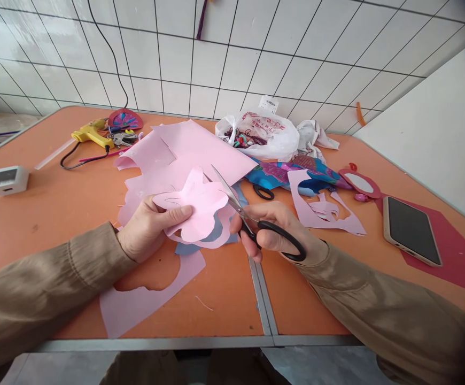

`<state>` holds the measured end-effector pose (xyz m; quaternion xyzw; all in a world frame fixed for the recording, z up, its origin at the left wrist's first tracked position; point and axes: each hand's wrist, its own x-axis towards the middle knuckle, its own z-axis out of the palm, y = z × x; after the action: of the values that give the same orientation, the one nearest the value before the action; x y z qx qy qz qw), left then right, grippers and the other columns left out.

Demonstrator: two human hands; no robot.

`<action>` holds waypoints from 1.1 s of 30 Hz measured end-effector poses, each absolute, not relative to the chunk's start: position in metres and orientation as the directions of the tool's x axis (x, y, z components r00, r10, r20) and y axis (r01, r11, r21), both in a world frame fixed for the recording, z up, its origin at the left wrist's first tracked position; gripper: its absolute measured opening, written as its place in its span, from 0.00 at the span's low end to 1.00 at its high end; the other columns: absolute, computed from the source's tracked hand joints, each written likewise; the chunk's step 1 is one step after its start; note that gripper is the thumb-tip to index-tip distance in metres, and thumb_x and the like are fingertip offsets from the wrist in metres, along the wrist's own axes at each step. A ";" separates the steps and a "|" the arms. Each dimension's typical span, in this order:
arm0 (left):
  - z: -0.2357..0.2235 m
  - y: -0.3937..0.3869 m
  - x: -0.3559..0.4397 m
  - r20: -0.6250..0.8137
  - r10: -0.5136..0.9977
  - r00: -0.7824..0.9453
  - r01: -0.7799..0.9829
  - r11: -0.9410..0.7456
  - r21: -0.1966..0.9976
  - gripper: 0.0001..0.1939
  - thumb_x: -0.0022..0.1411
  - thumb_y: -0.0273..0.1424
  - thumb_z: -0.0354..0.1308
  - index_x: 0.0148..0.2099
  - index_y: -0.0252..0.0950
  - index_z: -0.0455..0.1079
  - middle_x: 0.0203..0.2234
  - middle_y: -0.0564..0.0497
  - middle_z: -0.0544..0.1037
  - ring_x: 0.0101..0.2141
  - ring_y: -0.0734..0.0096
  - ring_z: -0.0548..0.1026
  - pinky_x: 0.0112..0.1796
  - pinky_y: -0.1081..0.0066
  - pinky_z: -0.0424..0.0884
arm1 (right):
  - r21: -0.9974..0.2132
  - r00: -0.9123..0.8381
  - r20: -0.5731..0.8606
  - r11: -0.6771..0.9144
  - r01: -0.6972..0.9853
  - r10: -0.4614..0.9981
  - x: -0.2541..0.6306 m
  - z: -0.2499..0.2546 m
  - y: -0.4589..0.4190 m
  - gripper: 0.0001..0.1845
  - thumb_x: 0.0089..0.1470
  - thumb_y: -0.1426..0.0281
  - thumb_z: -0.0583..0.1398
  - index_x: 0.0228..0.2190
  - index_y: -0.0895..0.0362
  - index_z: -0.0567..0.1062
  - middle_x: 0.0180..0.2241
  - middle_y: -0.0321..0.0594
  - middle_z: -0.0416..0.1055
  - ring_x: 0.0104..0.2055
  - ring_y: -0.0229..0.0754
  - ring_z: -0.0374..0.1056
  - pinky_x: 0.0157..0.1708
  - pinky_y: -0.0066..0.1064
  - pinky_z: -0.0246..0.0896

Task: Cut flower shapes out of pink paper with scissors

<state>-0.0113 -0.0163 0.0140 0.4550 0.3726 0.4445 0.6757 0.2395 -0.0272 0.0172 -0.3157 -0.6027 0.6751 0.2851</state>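
Over the desk [228, 299], the left hand [148, 224] pinches a pink flower-shaped piece [200, 206]; the right hand [274, 224] grips scissors [239, 209] at its edge. Should the piece flex, the blades [226, 187] could bite too deep, or catch the pink sheet [204, 144] just beyond.

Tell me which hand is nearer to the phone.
Right. The right hand, with the scissors, is left of the phone; the left hand, holding a pink piece, is farther left.

Over my feed this looks like a handicraft workspace: scissors [238, 208] in the right hand [285, 216], cut pink sheets [200, 139] around the left hand [146, 227], a yellow glue gun [93, 135] beyond it, tiled wall [176, 59] past both; home or workshop, I cannot tell
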 end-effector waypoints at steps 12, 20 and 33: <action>0.013 -0.018 -0.010 -0.152 0.919 0.364 -0.251 0.254 0.934 0.17 0.48 0.40 0.74 0.25 0.29 0.77 0.19 0.45 0.78 0.18 0.72 0.69 0.17 0.73 0.62 | -0.992 -0.574 -0.097 -0.123 -0.007 0.813 0.235 0.021 -0.033 0.33 0.44 0.46 0.70 0.36 0.62 0.76 0.20 0.35 0.70 0.18 0.33 0.65 0.20 0.25 0.62; 0.013 -0.019 -0.009 -0.166 0.917 0.362 -0.254 0.268 0.929 0.17 0.47 0.40 0.74 0.25 0.30 0.78 0.19 0.44 0.78 0.19 0.71 0.71 0.19 0.73 0.62 | -0.995 -0.582 -0.038 -0.086 -0.056 0.812 0.234 0.016 -0.031 0.29 0.46 0.47 0.70 0.35 0.61 0.76 0.19 0.34 0.69 0.18 0.32 0.64 0.18 0.23 0.62; 0.015 -0.017 -0.009 -0.135 0.924 0.357 -0.253 0.235 0.939 0.17 0.46 0.39 0.74 0.23 0.30 0.77 0.19 0.45 0.78 0.19 0.72 0.70 0.20 0.73 0.63 | -0.993 -0.547 -0.106 -0.119 0.012 0.830 0.233 0.027 -0.034 0.31 0.43 0.47 0.72 0.35 0.61 0.76 0.20 0.32 0.67 0.19 0.32 0.61 0.19 0.24 0.62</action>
<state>-0.0092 -0.0174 0.0149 0.4487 0.3743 0.4259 0.6908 0.2330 -0.0341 0.0268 -0.3592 -0.5860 0.6560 0.3119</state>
